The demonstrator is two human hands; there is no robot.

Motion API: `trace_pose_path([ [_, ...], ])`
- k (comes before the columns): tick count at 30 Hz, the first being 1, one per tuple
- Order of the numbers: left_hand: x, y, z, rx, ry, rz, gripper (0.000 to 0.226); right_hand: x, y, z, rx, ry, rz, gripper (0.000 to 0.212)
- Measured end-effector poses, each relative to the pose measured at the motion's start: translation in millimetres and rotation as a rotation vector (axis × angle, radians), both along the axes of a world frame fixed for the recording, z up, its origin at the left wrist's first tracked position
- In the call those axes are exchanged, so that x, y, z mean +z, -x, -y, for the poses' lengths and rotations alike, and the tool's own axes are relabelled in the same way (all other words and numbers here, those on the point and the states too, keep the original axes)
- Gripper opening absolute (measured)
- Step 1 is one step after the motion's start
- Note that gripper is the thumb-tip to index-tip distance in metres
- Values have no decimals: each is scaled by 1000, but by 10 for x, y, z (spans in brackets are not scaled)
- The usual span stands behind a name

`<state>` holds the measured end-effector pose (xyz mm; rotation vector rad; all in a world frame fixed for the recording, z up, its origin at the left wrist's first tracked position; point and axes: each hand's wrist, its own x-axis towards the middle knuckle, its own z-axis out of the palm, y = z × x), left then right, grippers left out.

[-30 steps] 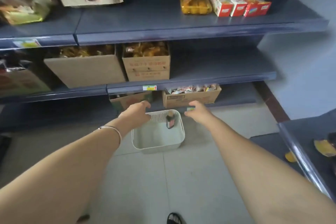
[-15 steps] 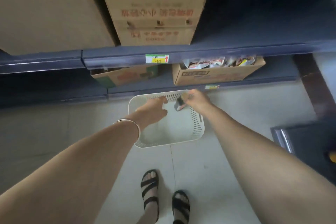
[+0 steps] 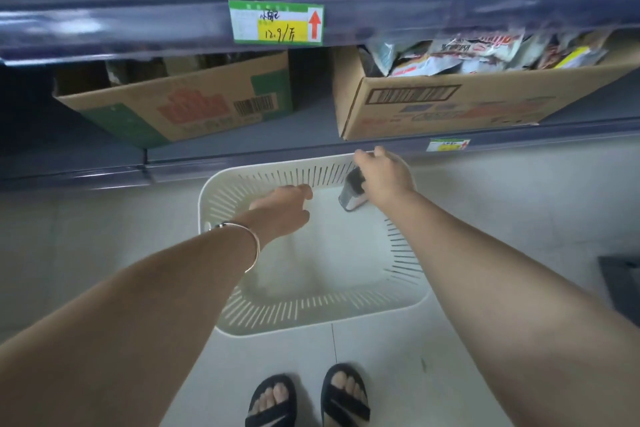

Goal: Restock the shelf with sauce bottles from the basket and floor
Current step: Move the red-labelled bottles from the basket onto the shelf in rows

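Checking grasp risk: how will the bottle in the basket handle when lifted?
The sauce bottle fits under the right hand, so probably light. Its glossy side may be slippery. Tilted now, it could tip if released.

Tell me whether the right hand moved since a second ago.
Yes. Against the white basket, the right hand moved inward from outside the far right corner and now grips the sauce bottle inside.

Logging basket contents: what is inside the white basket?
One sauce bottle, tilted at the far right, gripped by the right hand. The left hand reaches in too. The basket floor under hands and forearms is hidden.
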<state>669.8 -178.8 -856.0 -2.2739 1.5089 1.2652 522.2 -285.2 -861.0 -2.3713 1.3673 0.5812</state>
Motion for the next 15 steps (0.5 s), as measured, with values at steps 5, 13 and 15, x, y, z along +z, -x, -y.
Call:
trace_pose_path([
  [5,345,144,-99,-28,-32,31,43,371,62,-182,26,0,50,40],
  [13,2012,587,-78,-131,32,38,69,2087,437,-455,-210,-127,379,26],
  [15,2486,658,-22,-129,84,10,72,2623,495,-404,-237,-194,484,24],
])
